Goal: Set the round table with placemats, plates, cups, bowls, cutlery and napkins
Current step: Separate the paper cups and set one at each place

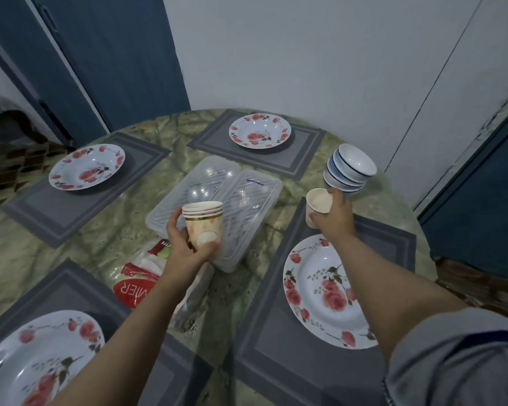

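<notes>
Cups: a nested stack of paper cups (203, 224), gripped round its lower half by the left hand (185, 244), fingers curled about it, held above the near end of the clear plastic box (217, 206) at the table's middle. One single paper cup (318, 207), gripped at its side by the right hand (336, 215), at the far corner of the placemat (305, 341) to the right of the box; whether its base touches the mat cannot be told.

Bowls: a stack of blue-rimmed bowls (349, 168), right of the box, just beyond the right hand's fingertips.

Plates: four rose-patterned plates, each on a grey placemat, ringed about the box: far (260, 131), left (86, 167), near left (35, 361), right (320, 291).

Napkins: a red-and-white packet (138, 276) lying on the near side of the box, partly under the left forearm.

Table (109, 230): round, under a crumpled green cloth.
</notes>
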